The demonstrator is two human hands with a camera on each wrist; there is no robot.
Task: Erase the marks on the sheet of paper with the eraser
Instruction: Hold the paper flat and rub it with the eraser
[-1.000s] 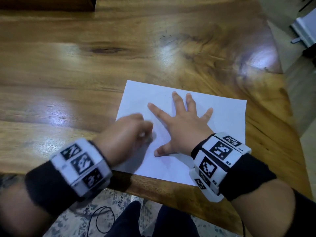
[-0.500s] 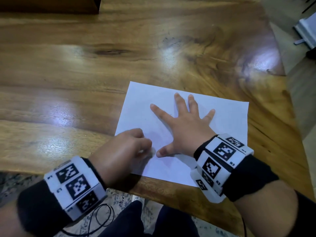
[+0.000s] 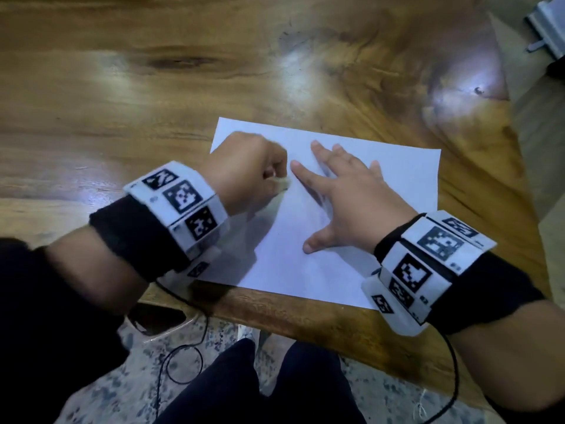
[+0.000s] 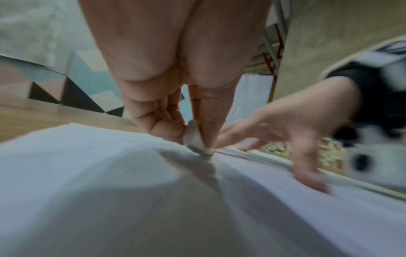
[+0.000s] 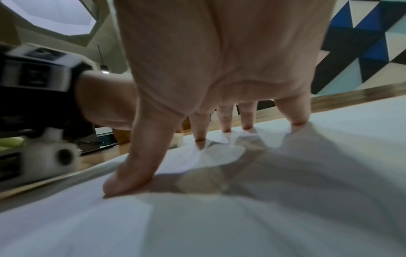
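Eraser (image 3: pixel 282 182) pinched in left hand (image 3: pixel 244 169), tip on sheet (image 3: pixel 305 264); right hand (image 3: pixel 351 203) flat, fingers spread, pressing sheet; no legible writing.

The table (image 3: pixel 153 96) is made of glossy brown wood with dark grain and a knot mark, and bright spots of light reflect on its top. Its near edge runs across the lower part of the head view. One white sheet of paper (image 3: pixel 305 270) lies flat on the table, close to this near edge and a little turned, so its corners do not line up with the edge. The wood shows on all sides of the sheet
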